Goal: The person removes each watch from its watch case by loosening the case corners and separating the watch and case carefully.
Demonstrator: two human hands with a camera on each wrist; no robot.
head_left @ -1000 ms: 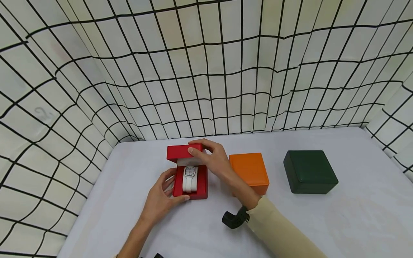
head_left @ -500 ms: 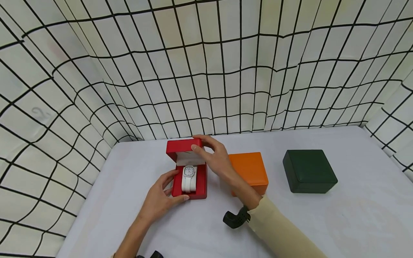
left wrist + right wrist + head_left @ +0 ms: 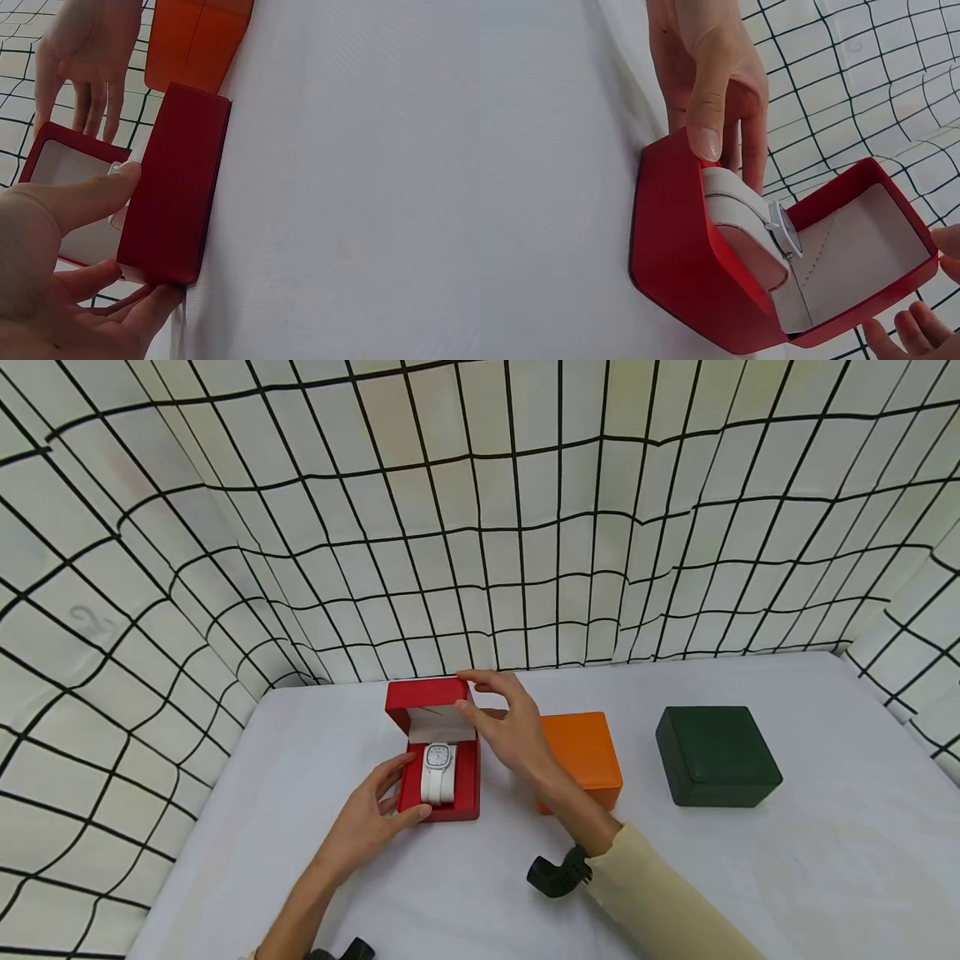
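Observation:
A red watch box [image 3: 467, 777] stands on the white-covered table with its lid [image 3: 420, 695] raised. Inside sits a white wristwatch [image 3: 438, 772] on a white cushion, its face upward. My left hand [image 3: 367, 818] grips the box's base from the left, thumb at the front edge and fingers along the side. My right hand [image 3: 510, 727] is at the lid's right edge, its fingers spread and loosely extended. In the right wrist view, fingertips [image 3: 949, 244] of that hand touch the lid rim, and the other fingers hang below it.
An orange box [image 3: 581, 747] stands just right of the red one, partly behind my right forearm. Farther right is a dark green box [image 3: 716, 756]. Black-gridded white curtain [image 3: 525, 527] rises behind the table [image 3: 825, 860] and at both sides.
The red lid has swung farther up and back, showing its white lining. My right hand rose with it, then eased to the right with fingers loosening. My left hand stays at the base.

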